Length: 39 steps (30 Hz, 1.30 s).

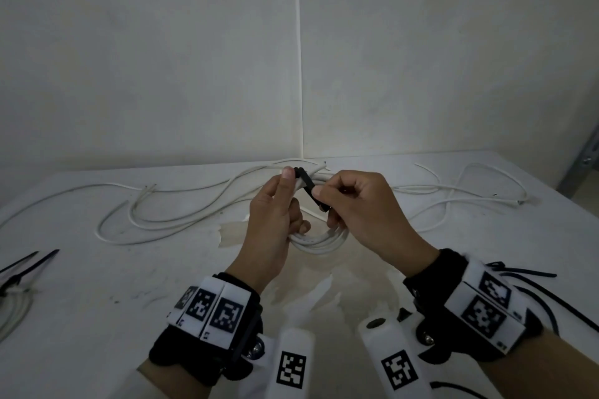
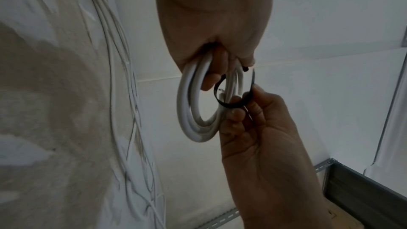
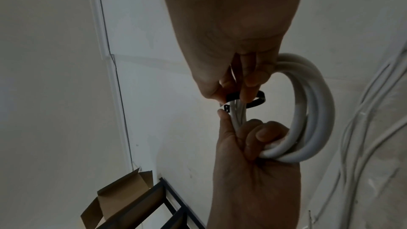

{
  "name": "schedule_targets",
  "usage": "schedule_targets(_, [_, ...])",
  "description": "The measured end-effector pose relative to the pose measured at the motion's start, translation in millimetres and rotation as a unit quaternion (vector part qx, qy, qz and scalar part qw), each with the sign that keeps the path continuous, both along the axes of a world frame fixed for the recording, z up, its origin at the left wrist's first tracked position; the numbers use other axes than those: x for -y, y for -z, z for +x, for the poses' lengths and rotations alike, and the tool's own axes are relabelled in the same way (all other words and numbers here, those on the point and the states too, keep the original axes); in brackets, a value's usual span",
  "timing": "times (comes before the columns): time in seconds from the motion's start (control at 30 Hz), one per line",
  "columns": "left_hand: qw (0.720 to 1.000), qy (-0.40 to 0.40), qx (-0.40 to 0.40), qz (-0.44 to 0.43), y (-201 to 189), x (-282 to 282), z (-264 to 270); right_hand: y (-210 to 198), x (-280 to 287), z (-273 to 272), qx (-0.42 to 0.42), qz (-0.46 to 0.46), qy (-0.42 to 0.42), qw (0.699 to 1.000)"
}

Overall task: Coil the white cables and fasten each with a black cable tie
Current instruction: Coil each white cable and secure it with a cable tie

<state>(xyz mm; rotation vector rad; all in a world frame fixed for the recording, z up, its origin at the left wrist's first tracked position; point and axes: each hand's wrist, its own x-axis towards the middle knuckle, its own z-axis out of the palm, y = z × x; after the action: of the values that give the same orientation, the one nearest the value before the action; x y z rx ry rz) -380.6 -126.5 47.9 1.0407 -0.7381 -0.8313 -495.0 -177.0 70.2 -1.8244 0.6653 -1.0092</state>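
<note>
My left hand grips a small coil of white cable above the table, fingers curled through the loops, with the thumb up against the head of a black cable tie. My right hand pinches the tie's free end. The left wrist view shows the tie looped loosely round one side of the coil, its tail held by the right hand. In the right wrist view the tie circles the strands just above the left hand, which clamps the coil.
Loose white cables sprawl over the back of the white table, more at the right. Spare black ties lie near my right wrist. A tied coil lies at the left edge. A cardboard box sits below.
</note>
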Motion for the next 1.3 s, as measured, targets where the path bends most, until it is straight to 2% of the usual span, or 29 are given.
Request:
schedule_targets(0.63, [0.999,-0.033,0.006,0.002,-1.9,-10.0,8.0,-5.2,-9.9,12.3,-0.023,0.029,-0.006,0.999])
schedule_targets(0.8, [0.998,-0.044,0.049,-0.002,-1.5,-10.9,7.3,-5.3,-15.6,16.4,0.000,0.013,-0.007,1.000])
schedule_targets(1.03, [0.997,-0.043,0.069,-0.011,-8.2,-13.4,9.9,-4.3,-21.2,21.4,0.073,-0.046,0.034,0.996])
schedule_targets(1.1, [0.996,-0.050,0.066,-0.013,-11.1,-15.5,13.6,-5.0,-17.5,16.4,0.104,-0.086,0.074,0.988])
schedule_targets(1.17, [0.997,-0.047,0.066,-0.011,-12.9,-17.9,16.2,-6.6,-8.0,11.9,0.094,-0.101,0.113,0.984])
schedule_targets(1.23, [0.997,-0.029,0.077,-0.003,-12.9,-19.6,15.6,-10.2,0.3,9.9,0.044,-0.048,0.078,0.995])
schedule_targets(1.3, [0.996,-0.009,0.094,0.007,-12.1,-20.2,11.7,-11.7,3.2,9.9,-0.001,-0.001,-0.011,1.000])
